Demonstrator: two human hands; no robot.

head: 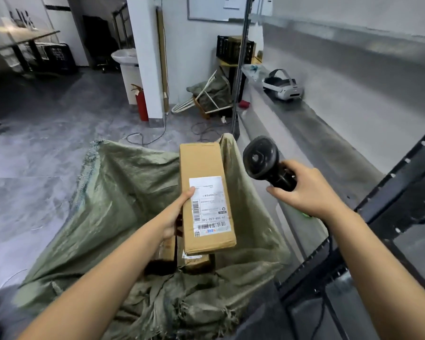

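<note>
Woven sack [123,182]: green, its mouth open under both my forearms; spare parcels [196,262] lie in it at 6 o'clock of the one I hold, mostly covered.
Left hand [176,217]: grips the cardboard parcel [201,165] by its left edge, thumb on top at the label's corner; the fingers beneath are hidden.
Parcel: held above the sack, long axis running 12 to 6 o'clock, shipping label [210,204] face up on the near half.
Right hand [309,190]: closed round the handle of the barcode scanner [261,158].
Key relation: the scanner sits at 3 o'clock of the parcel, near but apart, its round head at about 2 o'clock of the label. I judge it must swing toward 8 o'clock to read the barcodes.
Hard to read: the label print is too small; I cannot tell where the scanner window faces.
Far: a headset [284,85] on the steel ledge at 1 o'clock.
</note>
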